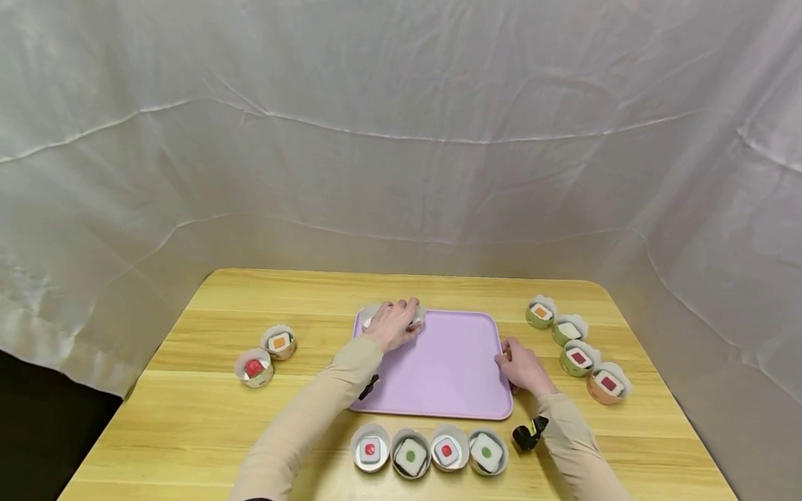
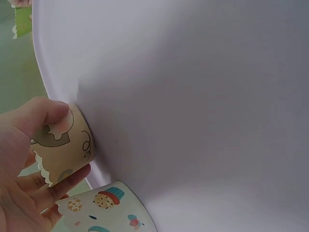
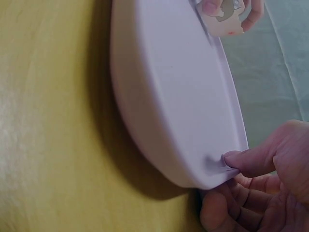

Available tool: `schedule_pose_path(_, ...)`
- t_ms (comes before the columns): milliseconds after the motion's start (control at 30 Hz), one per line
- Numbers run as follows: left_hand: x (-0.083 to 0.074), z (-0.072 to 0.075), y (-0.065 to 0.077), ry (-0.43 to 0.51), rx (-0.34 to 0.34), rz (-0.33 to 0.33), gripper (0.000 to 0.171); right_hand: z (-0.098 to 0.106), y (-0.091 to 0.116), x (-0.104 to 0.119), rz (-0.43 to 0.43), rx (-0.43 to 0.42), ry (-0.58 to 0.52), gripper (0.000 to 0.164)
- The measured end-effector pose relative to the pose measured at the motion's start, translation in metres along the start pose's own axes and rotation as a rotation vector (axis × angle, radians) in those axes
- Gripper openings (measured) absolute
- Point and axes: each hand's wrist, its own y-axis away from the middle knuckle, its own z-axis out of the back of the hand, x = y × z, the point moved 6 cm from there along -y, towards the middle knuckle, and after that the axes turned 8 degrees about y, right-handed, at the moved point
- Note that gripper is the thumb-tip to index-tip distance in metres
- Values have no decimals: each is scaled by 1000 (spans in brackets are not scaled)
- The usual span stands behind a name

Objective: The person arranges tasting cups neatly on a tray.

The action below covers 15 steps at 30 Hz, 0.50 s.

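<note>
A lilac tray [image 1: 447,365] lies on the wooden table. At its far left corner, my left hand [image 1: 393,327] holds a paper baking cup [image 2: 63,145] with a grey cartoon print, thumb on one side and fingers on the other. Beside it on the tray stands a second, white cup [image 2: 108,212] printed with cupcakes; the hand partly covers both in the head view. My right hand [image 1: 525,365] grips the tray's right edge, its thumb [image 3: 246,162] over the rim and its fingers curled underneath.
In front of the tray is a row of several cups holding square pieces, such as one with a green dot [image 1: 411,456]. Two cups stand left, one with a red topping [image 1: 254,367]. Several line the right, including an orange cup [image 1: 606,384]. Pale curtains [image 1: 401,174] surround the table.
</note>
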Motion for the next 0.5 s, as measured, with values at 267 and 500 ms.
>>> schedule_pose_path(267,0,-5,1,-1,-15,-8,47,-1,0,0,1,-7,-1,20)
schedule_pose_path(500,-1,-4,0,-24,-1,14,47,-2,-1,-2,-4,0,-6,20)
